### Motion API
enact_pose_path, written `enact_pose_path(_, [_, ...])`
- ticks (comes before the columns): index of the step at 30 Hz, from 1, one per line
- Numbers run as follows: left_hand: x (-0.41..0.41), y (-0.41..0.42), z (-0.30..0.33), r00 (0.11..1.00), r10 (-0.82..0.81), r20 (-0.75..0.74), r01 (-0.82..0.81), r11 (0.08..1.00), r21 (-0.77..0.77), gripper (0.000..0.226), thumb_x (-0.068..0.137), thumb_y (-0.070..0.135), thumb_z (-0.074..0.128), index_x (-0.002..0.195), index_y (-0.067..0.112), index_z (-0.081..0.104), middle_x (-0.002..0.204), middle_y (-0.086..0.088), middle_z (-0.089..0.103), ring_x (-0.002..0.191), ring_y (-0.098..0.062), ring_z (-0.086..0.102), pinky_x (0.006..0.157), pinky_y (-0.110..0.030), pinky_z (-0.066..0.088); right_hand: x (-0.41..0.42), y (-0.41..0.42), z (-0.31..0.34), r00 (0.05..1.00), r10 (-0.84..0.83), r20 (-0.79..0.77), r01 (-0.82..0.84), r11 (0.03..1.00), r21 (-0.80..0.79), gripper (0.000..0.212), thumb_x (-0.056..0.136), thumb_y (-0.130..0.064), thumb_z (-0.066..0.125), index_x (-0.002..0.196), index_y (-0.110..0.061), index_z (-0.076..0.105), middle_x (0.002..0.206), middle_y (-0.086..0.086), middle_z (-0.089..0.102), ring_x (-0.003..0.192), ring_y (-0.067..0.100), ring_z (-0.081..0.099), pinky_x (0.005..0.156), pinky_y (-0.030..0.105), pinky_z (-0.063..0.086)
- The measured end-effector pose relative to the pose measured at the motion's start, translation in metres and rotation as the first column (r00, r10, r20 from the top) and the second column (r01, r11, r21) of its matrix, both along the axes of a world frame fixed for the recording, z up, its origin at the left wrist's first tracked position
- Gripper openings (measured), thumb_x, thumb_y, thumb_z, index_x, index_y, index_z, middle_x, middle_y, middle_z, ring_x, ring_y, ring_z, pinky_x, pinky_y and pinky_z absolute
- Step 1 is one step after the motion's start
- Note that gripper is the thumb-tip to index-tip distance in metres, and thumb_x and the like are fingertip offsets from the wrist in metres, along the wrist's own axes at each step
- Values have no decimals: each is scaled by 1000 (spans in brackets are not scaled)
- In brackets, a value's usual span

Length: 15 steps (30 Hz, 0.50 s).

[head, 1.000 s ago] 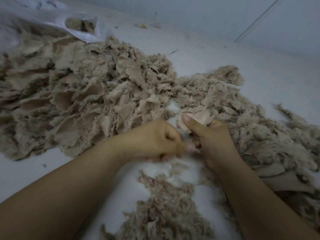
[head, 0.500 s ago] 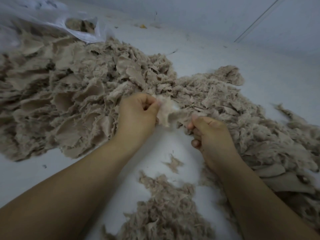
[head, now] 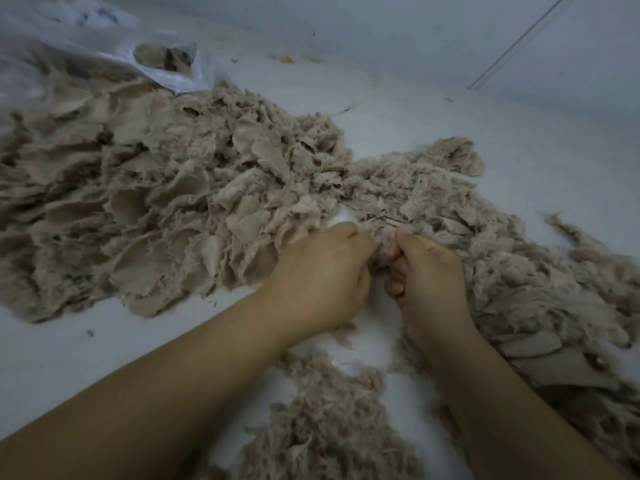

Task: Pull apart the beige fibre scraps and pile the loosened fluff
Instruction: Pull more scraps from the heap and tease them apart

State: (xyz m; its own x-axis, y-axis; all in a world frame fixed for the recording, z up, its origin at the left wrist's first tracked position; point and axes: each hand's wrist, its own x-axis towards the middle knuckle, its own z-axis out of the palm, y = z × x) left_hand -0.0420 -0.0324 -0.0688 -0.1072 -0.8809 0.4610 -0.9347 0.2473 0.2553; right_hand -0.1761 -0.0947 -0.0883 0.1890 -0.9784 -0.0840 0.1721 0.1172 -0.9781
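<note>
Between my two hands, close to the middle of the view, a small tuft of beige fibre is caught. My left hand is curled into a loose fist, thumb on top, with its fingertips turned toward the tuft. My right hand mirrors it, fingers folded under and thumb pressed down on the same tuft, so both hands pinch it from opposite sides, knuckles nearly touching. Both forearms reach in bare from the lower edge.

Beyond and to the left of my left hand spreads a large heap of beige fibre scraps, flat torn pieces with frayed edges, overlapping like petals. To the right of my right hand a looser, shaggier spread of scraps and fluff runs toward the right edge. Nearer to me, between my forearms, sits a smaller pile of loosened fluff, wispy and tangled.

All of it lies on a pale white tabletop. At the far left corner, a crumpled clear plastic bag lies open, with more beige scraps showing at its mouth.
</note>
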Motion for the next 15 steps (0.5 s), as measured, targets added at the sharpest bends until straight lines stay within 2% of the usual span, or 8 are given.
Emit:
enact_pose_path(1, [4, -6, -4, 998, 58, -12, -57, 992, 115, 15, 87, 13, 48, 89, 9, 63, 89, -10, 58, 77, -33, 59, 63, -44, 51, 0, 0, 0, 1000, -5, -1, 5, 1000, 9, 50, 99, -23, 56, 50, -21, 56, 48, -2, 30, 45, 11, 21, 44, 25, 20])
enact_pose_path(3, [28, -16, -13, 974, 222, 40, -225, 954, 197, 20, 89, 9, 48, 101, 8, 64, 102, -12, 59, 92, -33, 60, 78, -44, 51, -1, -1, 1, 1000, -13, 4, 13, 999, 30, 52, 100, -23, 57, 47, -21, 57, 48, -2, 29, 45, 11, 21, 45, 26, 20])
enact_pose_path(5, [57, -20, -17, 956, 292, -3, -286, 938, 195, 12, 88, 6, 48, 91, 8, 59, 97, -13, 60, 91, -34, 58, 78, -42, 48, -2, -1, 2, 1000, -21, 10, 20, 999, 43, 53, 100, -24, 58, 46, -21, 57, 49, -2, 29, 45, 11, 20, 45, 26, 21])
enact_pose_path(6, [68, -19, -19, 959, 281, -27, -271, 945, 182, 8, 88, 5, 49, 82, 9, 53, 87, -12, 58, 85, -34, 57, 72, -42, 47, -2, -1, 2, 1000, -23, 13, 22, 999, 47, 54, 100, -24, 57, 46, -21, 57, 49, -2, 28, 45, 11, 20, 44, 26, 21])
enact_pose_path(8, [81, -15, -20, 978, 206, -30, -200, 968, 151, 19, 89, 6, 51, 74, 14, 42, 71, -7, 49, 70, -34, 53, 59, -40, 42, -3, -1, 2, 1000, -17, 13, 16, 999, 45, 54, 100, -24, 57, 46, -21, 56, 50, -2, 28, 45, 11, 20, 44, 25, 21])
enact_pose_path(10, [88, -8, -18, 993, 112, 36, -116, 987, 111, 20, 91, 9, 51, 75, 16, 41, 67, -7, 48, 62, -34, 51, 54, -38, 41, -4, 0, 1, 1000, -7, -5, 7, 1000, 30, 53, 100, -25, 57, 48, -21, 55, 51, -2, 27, 46, 11, 20, 43, 24, 22])
enact_pose_path(13, [90, -8, -12, 973, -28, 229, 0, 993, 122, 10, 93, 11, 50, 84, 8, 55, 82, -13, 59, 65, -34, 57, 54, -36, 45, -2, 0, -1, 999, -3, -38, 2, 1000, -7, 48, 100, -23, 56, 52, -18, 53, 52, 0, 26, 48, 12, 19, 42, 24, 23])
enact_pose_path(15, [83, -14, -8, 940, -43, 339, -21, 983, 182, 11, 94, 13, 49, 100, 9, 57, 98, -12, 59, 75, -33, 59, 59, -38, 49, 0, -1, -1, 999, -11, -50, 10, 1000, -16, 47, 100, -22, 56, 53, -17, 53, 52, 0, 26, 47, 11, 19, 41, 24, 23])
